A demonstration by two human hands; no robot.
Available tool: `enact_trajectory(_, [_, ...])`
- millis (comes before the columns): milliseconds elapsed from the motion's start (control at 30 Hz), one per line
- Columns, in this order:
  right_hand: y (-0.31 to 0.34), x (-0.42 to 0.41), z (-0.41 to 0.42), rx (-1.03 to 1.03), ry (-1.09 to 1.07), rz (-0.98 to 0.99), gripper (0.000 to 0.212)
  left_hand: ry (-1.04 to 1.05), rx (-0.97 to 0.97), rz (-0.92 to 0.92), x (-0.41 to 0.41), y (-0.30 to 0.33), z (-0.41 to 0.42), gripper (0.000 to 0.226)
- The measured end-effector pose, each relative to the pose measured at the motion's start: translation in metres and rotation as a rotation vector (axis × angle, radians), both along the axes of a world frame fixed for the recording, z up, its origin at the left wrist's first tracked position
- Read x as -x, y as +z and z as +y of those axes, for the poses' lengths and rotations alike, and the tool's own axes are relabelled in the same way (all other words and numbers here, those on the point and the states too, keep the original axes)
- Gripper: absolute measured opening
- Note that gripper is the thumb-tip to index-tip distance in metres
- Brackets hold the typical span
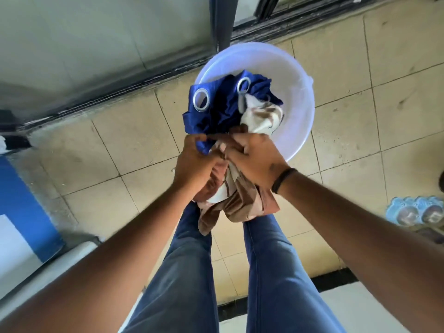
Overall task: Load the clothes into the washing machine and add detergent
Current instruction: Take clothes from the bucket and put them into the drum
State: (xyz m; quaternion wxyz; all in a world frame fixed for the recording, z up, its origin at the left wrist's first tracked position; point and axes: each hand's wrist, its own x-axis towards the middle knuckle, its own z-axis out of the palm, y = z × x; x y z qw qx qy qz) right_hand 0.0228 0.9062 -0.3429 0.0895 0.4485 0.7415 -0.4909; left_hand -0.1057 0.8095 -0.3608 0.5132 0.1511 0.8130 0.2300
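A white plastic basin [296, 92] stands on the tiled floor ahead of my feet. Over it hangs a bundle of laundry: a dark blue curtain [217, 109] with metal eyelet rings, a cream patterned cloth [260, 118] and a brown cloth [242, 203] that droops toward my legs. My left hand [195, 164] grips the bundle at the blue and brown folds. My right hand [254, 159] closes on it from the right, touching the left hand. The bundle hides the basin's near left part. No detergent is in view.
A white and blue appliance edge [26, 212], possibly the washing machine, runs along the left. A dark sliding-door track [134, 82] and a wall lie beyond the basin. Light blue patterned objects [415, 212] sit on the floor at right. A black threshold strip [334, 282] crosses near my feet.
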Motion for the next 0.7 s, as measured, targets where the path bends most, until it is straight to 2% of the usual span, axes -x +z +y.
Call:
enact_trajectory(33, [0.021,0.002,-0.009,0.032,0.036,0.078,0.037,-0.101,-0.073,0.013,0.004,0.004,-0.003,0.049])
enact_trajectory(67, [0.044,0.006,-0.016,0.039,0.067,0.145,0.034,-0.232,-0.161,0.050,0.008,0.017,-0.006,0.055])
enact_trajectory(133, [0.084,0.013,-0.029,-0.003,0.087,0.244,0.035,-0.416,-0.289,0.205,0.007,0.047,-0.016,0.045])
enact_trajectory(233, [0.149,0.027,-0.035,-0.084,0.011,0.335,0.036,-0.326,-0.354,0.331,0.009,0.121,-0.034,0.038])
enact_trajectory(300, [0.183,0.033,-0.028,-0.110,-0.114,0.364,0.033,-0.431,-0.400,0.408,0.013,0.161,-0.043,0.028])
enact_trajectory(367, [0.219,0.038,-0.021,-0.129,-0.200,0.337,0.031,-0.492,-0.429,0.482,0.024,0.203,-0.051,0.032])
enact_trajectory(467, [0.258,0.042,-0.015,-0.112,-0.264,0.357,0.018,-0.338,-0.433,0.517,0.031,0.262,-0.055,0.035])
enact_trajectory(567, [0.296,0.038,-0.012,-0.209,-0.106,0.426,0.015,-0.218,-0.461,0.532,0.030,0.307,-0.057,0.024])
enact_trajectory(667, [0.333,0.031,-0.001,-0.198,0.207,0.341,0.024,-0.187,-0.506,0.605,0.024,0.337,-0.055,0.058])
enact_trajectory(700, [0.347,0.028,0.002,-0.152,0.270,0.323,0.026,-0.199,-0.536,0.640,0.018,0.343,-0.057,0.060])
